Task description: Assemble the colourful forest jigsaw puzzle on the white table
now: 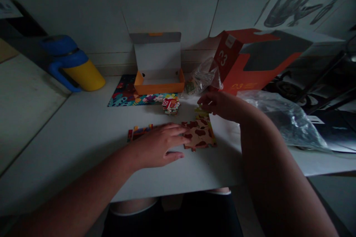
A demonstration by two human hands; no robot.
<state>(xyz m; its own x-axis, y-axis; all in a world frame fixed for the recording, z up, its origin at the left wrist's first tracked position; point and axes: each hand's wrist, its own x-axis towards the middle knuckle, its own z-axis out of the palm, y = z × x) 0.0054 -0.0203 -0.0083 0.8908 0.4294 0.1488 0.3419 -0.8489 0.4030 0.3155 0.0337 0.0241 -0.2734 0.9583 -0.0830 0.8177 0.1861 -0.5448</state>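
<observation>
Joined jigsaw puzzle pieces (198, 136) with brown cow-like patches on tan lie flat on the white table. My left hand (164, 142) rests palm down with fingers stretched over their left part, hiding some of it. Colourful pieces (139, 130) show beyond its wrist. At the upper right of the joined part, my right hand (215, 103) has bent fingers closed at a yellow-green puzzle piece (200, 112); its fingertips partly cover the piece. A small stack of loose puzzle pieces (170, 106) sits between the hands, farther back.
Behind stands an open orange box (160, 88) on a colourful picture sheet (122, 94). A crumpled clear bag (201, 79) lies beside a large orange-red box (250, 70). Another plastic bag (283, 118) is at right, a blue-yellow jug (80, 68) at back left.
</observation>
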